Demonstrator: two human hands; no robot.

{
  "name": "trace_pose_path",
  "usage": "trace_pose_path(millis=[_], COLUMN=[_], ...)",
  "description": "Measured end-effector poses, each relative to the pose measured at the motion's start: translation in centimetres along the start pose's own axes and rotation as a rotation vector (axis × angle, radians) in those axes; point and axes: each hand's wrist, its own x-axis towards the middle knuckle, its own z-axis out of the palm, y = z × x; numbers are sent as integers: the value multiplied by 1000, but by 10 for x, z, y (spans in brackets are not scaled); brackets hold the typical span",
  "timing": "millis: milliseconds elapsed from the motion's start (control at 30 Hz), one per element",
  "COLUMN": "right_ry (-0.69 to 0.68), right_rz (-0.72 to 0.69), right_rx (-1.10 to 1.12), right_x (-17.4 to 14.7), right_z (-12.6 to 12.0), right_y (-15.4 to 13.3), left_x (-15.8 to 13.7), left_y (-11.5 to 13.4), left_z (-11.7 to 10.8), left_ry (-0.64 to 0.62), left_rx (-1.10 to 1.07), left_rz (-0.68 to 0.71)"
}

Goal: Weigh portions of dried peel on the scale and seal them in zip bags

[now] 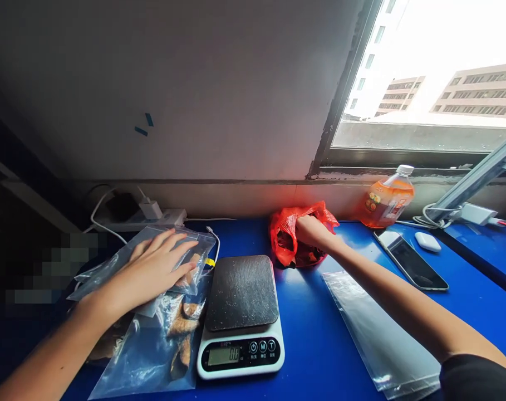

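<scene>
My left hand (156,273) lies flat with its fingers spread over a stack of clear plastic bags (136,351). Brown dried pieces (183,326) show through the plastic. My right hand (313,229) reaches into a red plastic bag (284,245), and its fingers are hidden inside. Dark contents show through the bag's openings, but I cannot make out what they are. Between my hands stands a digital kitchen scale (242,295), its dark plate bare and its display reading 0.0.
Flat clear bags (373,328) lie beneath my right forearm. A phone (411,262), a white earbud case (428,241) and an orange drink bottle (389,197) are at the right. A power strip (173,217) with a charger (151,209) and cables runs along the wall.
</scene>
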Motion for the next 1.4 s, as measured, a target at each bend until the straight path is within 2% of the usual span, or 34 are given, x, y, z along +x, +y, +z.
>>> trace_pose_path(millis=[133, 200, 267, 333, 400, 467, 533, 600, 733, 800, 867, 933, 1000, 1100, 1200, 1300, 1400], right_ry=[18, 52, 149, 202, 190, 142, 100, 131, 339, 340, 294, 267, 255, 129, 55, 76, 71], right_rz=[6, -73, -187, -330, -465, -555, -586, -535, -249, -117, 0, 117, 215, 219, 141, 124, 71], right_rx=[-38, -1, 36, -15, -114, -169, -152, -78, 82, 102, 139, 237, 329, 340, 244, 175, 49], right_x=[-21, -45, -73, -98, -113, -117, -115, -115, -132, -140, -137, -122, -96, -54, -27, -17, -12], right_z=[-18, -29, -35, -31, -18, -4, 5, 3, -22, -33, -38, -37, -34, -28, -22, -14, -5], right_y=[4, -2, -17, -42, -71, -97, -114, -119, -94, -71, -47, -26, -13, -4, -4, -7, -13], left_x=[-19, -35, -51, -62, -63, -57, -48, -40, -26, -13, 7, 33, 62, 102, 125, 130, 127], left_y=[4, 7, 12, 16, 22, 27, 32, 36, 45, 56, 77, 108, 141, 174, 172, 146, 126], left_z=[-4, -3, 0, 4, 4, 0, -8, -17, -30, -33, -35, -34, -31, -25, -26, -39, -54], left_ry=[90, 115, 147, 171, 176, 164, 135, 94, 28, -5, -17, 29, 79, 103, 43, 25, 71], left_rx=[-23, -59, -92, -119, -141, -164, -176, -185, -216, -231, -239, -214, -133, 121, 229, 282, 358], left_rz=[9, 21, 38, 63, 113, 191, 269, 338, 436, 488, 569, 676, 843, 1014, 1063, 1059, 995])
